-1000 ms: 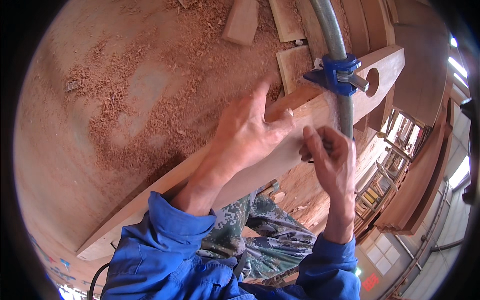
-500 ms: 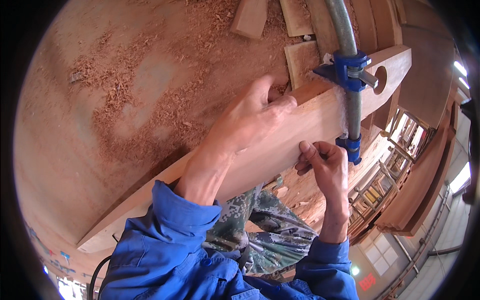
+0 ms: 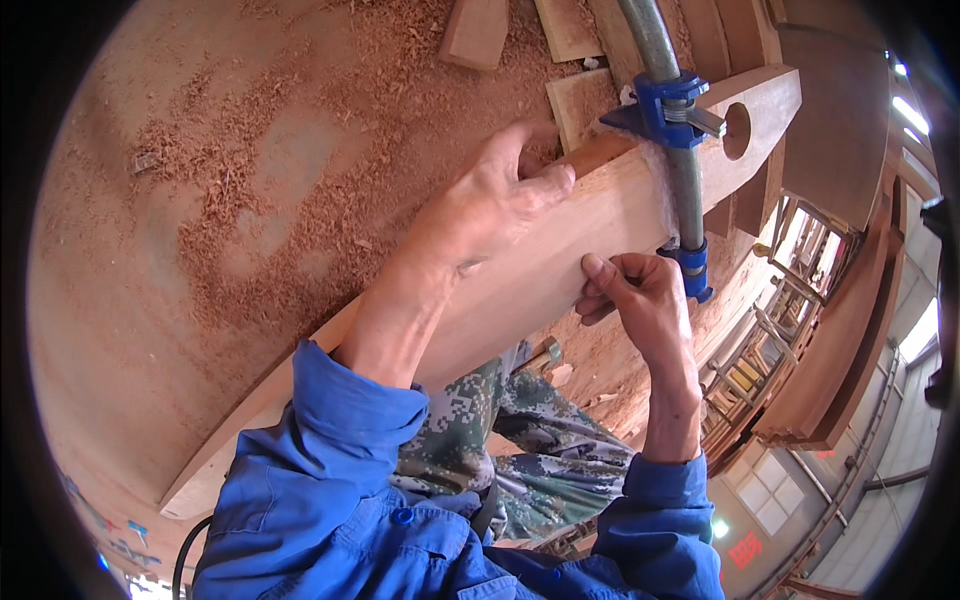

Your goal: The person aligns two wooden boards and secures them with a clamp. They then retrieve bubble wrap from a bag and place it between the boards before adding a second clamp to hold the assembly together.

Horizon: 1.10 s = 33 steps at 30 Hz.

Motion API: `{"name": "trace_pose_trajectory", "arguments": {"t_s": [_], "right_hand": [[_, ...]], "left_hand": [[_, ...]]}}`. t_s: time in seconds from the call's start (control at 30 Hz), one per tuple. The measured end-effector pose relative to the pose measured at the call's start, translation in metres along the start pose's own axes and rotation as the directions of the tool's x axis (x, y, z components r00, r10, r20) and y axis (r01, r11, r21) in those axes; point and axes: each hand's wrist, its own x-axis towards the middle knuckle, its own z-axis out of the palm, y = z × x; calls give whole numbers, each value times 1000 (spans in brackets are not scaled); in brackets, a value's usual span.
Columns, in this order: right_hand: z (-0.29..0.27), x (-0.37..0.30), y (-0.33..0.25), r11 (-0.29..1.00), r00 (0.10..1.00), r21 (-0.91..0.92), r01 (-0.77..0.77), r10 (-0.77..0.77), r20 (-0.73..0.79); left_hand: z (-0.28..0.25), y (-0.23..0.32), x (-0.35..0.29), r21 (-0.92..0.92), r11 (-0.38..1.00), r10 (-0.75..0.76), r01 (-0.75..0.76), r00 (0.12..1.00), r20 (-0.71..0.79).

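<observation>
A long, pale wooden board point(image 3: 545, 265) crosses in front of me from lower left to upper right, with a round hole near its far end. My left hand point(image 3: 485, 205) is closed over its upper edge, thumb toward the near face; the other fingers are partly hidden. By the lower edge, my right hand point(image 3: 640, 290) has its thumb pressed to curled fingers. Anything between those fingertips is too small or hidden to make out. Just beyond both hands, a pipe clamp point(image 3: 686, 185) with blue jaws spans the board.
Reddish shavings point(image 3: 240, 190) cover much of the worktable point(image 3: 110, 330). Several wood offcuts point(image 3: 475, 35) lie at the far side. Stacked dark planks point(image 3: 835, 345) stand at the right. My camouflage-clad legs point(image 3: 545, 450) show below the board.
The board, clamp and hands all sit slightly farther left and higher in view. Both hands keep nearly the same places along the board.
</observation>
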Motion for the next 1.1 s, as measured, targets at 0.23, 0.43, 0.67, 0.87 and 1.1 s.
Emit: {"name": "trace_pose_trajectory", "arguments": {"t_s": [0.23,0.43,0.67,0.87,1.1], "right_hand": [[1,-2,0,1000,1000,-13,16,-16,4],[0,0,2,1000,1000,-2,22,-22,12],[-3,2,0,1000,1000,20,4,-4,15],[-2,0,4,1000,1000,22,-7,7,17],[9,-1,-2,999,999,34,-30,30,12]], "left_hand": [[-2,-1,3,72,997,10,-11,1000,12],[2,6,-4,-48,999,-25,22,998,-62],[2,4,-1,-35,999,-5,7,999,54],[3,-3,-5,-44,999,14,-12,999,43],[-6,6,-10,39,999,24,-23,1000,-10]]}}
